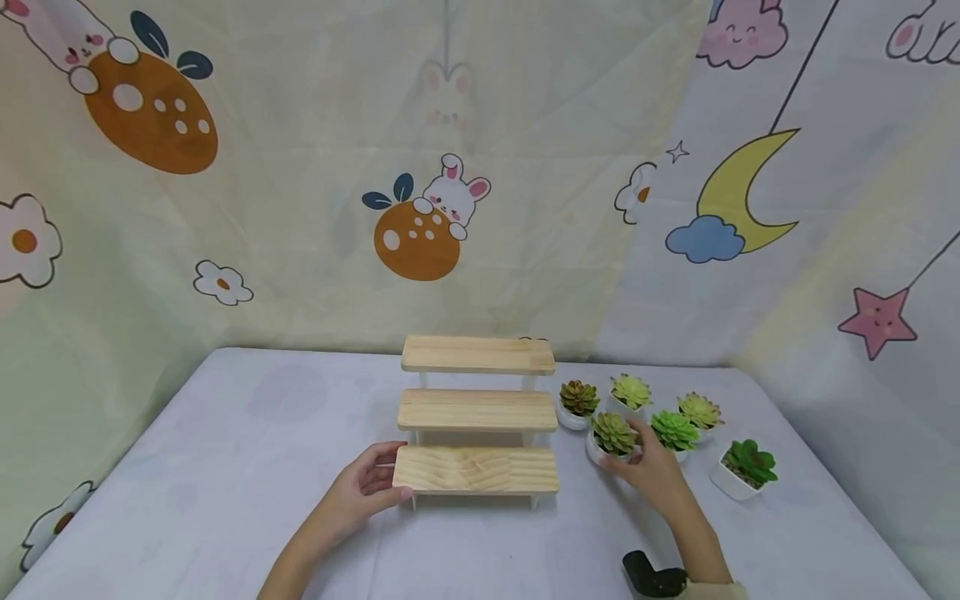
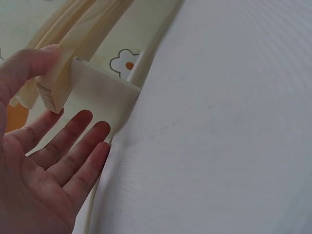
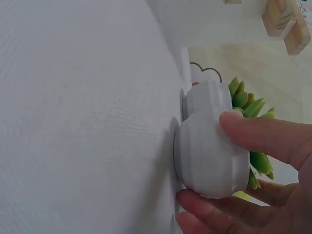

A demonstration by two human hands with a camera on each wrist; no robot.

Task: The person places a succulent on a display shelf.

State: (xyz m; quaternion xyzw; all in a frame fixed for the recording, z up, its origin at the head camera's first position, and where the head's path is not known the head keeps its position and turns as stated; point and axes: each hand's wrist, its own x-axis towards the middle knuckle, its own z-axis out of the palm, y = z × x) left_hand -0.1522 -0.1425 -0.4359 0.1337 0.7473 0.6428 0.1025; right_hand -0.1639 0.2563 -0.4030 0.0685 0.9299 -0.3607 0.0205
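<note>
Nearest, a black band (image 1: 651, 575) sits at the right wrist, so the forearm is best kept high enough that the band does not drag on the tablecloth (image 1: 480, 554). A little farther in, the left hand (image 1: 363, 483) lightly holds the left end of the lowest tier (image 1: 476, 469) of the wooden shelf (image 1: 477, 411) between thumb and forefinger, the other fingers loose; mild pressure should steady it, while a hard squeeze might shift it. Off to the right, the dark-green succulent (image 1: 752, 461) in its square pot stands apart and looks out of the way.

Just beyond, right of the shelf, the right hand (image 1: 652, 471) grasps the olive-green succulent (image 1: 612, 433) by its white pot (image 3: 212, 151), thumb on one side and fingers opposite. That is a sound hold: keep pressure on the wall, off the leaves. Whether the base touches the cloth I cannot tell. The bright-green succulent (image 1: 675, 430) is close to the knuckles and the reddish-brown succulent (image 1: 579, 398) lies just behind, so a straight, level lift seems safest. Farther back, the top tier (image 1: 477, 355) overlooks everything before the printed backdrop (image 1: 300, 208).
</note>
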